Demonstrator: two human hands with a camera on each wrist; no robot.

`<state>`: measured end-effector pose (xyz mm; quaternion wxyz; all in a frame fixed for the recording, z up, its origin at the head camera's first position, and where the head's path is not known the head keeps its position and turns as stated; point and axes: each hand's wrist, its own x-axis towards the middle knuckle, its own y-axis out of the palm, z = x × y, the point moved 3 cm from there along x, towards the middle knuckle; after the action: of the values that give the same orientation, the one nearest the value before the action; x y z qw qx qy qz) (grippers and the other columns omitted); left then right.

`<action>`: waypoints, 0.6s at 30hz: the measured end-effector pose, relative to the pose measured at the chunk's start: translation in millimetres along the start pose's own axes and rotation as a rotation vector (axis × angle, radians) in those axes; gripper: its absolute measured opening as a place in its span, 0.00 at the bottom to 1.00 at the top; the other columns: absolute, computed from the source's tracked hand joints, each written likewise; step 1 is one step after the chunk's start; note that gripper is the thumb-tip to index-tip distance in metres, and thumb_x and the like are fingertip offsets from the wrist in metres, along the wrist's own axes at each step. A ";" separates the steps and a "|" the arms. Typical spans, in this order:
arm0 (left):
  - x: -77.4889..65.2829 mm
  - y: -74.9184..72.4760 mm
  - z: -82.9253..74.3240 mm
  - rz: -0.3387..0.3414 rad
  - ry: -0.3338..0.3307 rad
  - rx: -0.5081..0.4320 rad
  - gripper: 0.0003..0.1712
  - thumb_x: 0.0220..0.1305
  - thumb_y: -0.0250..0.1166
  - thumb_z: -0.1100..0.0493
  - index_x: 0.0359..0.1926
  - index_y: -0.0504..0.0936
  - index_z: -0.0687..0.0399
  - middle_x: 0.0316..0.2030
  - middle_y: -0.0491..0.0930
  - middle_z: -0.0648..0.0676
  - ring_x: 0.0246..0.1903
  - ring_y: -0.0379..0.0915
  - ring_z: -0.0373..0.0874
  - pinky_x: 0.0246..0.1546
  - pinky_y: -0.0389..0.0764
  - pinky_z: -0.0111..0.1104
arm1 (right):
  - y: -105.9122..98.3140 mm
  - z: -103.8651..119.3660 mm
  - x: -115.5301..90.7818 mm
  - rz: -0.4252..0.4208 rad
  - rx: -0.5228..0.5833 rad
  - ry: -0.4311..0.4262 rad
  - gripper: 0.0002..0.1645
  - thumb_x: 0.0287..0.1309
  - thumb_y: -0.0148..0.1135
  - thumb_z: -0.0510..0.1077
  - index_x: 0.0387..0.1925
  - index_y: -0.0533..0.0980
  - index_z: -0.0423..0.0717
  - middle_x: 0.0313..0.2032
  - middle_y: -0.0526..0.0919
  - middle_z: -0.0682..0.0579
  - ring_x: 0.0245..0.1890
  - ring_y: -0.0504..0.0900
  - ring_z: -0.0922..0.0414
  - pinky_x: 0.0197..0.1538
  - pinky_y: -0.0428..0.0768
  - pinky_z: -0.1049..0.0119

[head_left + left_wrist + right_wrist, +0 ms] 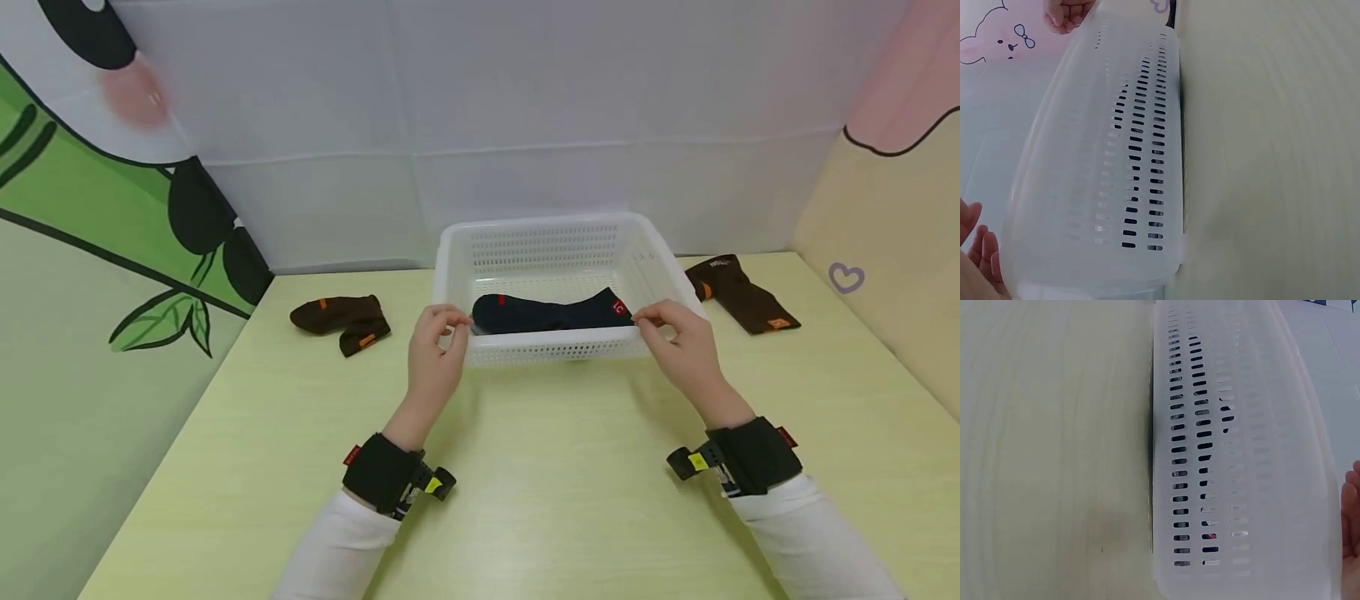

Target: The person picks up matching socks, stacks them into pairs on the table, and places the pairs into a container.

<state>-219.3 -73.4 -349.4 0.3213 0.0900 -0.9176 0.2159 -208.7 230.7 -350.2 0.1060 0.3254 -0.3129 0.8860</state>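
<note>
A dark navy sock with red marks at toe and cuff lies stretched sideways inside a white plastic basket. The front rim hides its lower edge. My left hand is at the basket's front left corner, fingers loosely bent, fingertips close by the sock's toe. Over the front right corner, my right hand has its fingertips beside the cuff. Both wrist views show the slotted front wall, with the left hand and right hand above the rim and no sock visible between their fingers.
On the table, a folded brown sock with orange marks lies left of the basket. Another brown sock lies to its right, partly behind the basket. A pale cloth wall stands right behind the table's far edge.
</note>
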 end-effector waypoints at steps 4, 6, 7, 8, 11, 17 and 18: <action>-6.8 -3.8 -1.2 -0.020 -0.023 -0.033 0.08 0.61 0.54 0.71 0.29 0.79 0.69 0.38 0.75 0.62 0.42 0.70 0.54 0.42 0.70 0.42 | -1.4 -0.3 -5.2 -0.013 0.040 -0.006 0.05 0.55 0.57 0.28 0.30 0.79 0.33 0.30 0.81 0.41 0.32 0.68 0.79 0.37 0.66 0.84; -9.8 -5.1 0.1 -0.023 -0.045 -0.046 0.09 0.61 0.53 0.71 0.30 0.80 0.70 0.40 0.73 0.63 0.43 0.68 0.55 0.43 0.69 0.44 | -1.9 0.7 -8.6 -0.018 0.067 -0.022 0.05 0.54 0.56 0.27 0.30 0.79 0.32 0.29 0.81 0.41 0.32 0.69 0.78 0.38 0.66 0.83; -11.3 -5.9 0.8 -0.027 -0.057 -0.048 0.09 0.61 0.53 0.71 0.31 0.80 0.70 0.40 0.72 0.63 0.44 0.67 0.55 0.44 0.68 0.43 | -2.1 1.3 -10.5 -0.018 0.078 -0.031 0.06 0.54 0.56 0.26 0.29 0.79 0.32 0.29 0.80 0.42 0.32 0.69 0.78 0.39 0.66 0.83; -12.7 -6.6 1.8 -0.032 -0.073 -0.050 0.09 0.61 0.53 0.71 0.31 0.80 0.70 0.41 0.70 0.63 0.44 0.67 0.55 0.44 0.67 0.43 | -2.3 2.0 -12.3 -0.018 0.088 -0.037 0.06 0.54 0.56 0.26 0.29 0.79 0.32 0.28 0.80 0.42 0.32 0.69 0.77 0.39 0.67 0.83; -17.0 -8.0 5.3 -0.050 -0.125 -0.066 0.07 0.60 0.53 0.71 0.34 0.79 0.69 0.43 0.66 0.63 0.42 0.65 0.53 0.44 0.65 0.39 | -3.2 3.9 -17.2 -0.021 0.104 -0.040 0.06 0.54 0.57 0.25 0.29 0.79 0.33 0.28 0.80 0.46 0.32 0.69 0.75 0.39 0.67 0.82; -27.0 -9.0 9.8 -0.057 -0.218 -0.149 0.12 0.59 0.52 0.72 0.45 0.67 0.68 0.46 0.59 0.60 0.40 0.62 0.48 0.42 0.64 0.33 | -0.2 -0.1 -27.6 0.016 0.127 -0.012 0.09 0.51 0.59 0.24 0.31 0.80 0.36 0.30 0.78 0.61 0.32 0.70 0.75 0.39 0.68 0.83; -28.5 -9.1 10.5 -0.052 -0.235 -0.167 0.12 0.59 0.51 0.72 0.45 0.66 0.68 0.46 0.58 0.60 0.41 0.62 0.47 0.43 0.65 0.32 | 0.8 -1.8 -29.1 0.028 0.135 0.002 0.09 0.51 0.59 0.24 0.31 0.80 0.36 0.30 0.78 0.63 0.32 0.71 0.75 0.39 0.68 0.83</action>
<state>-200.1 -85.5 -371.6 0.2234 0.1115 -0.9611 0.1185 -187.6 231.7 -370.4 0.0716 0.3265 -0.2567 0.9069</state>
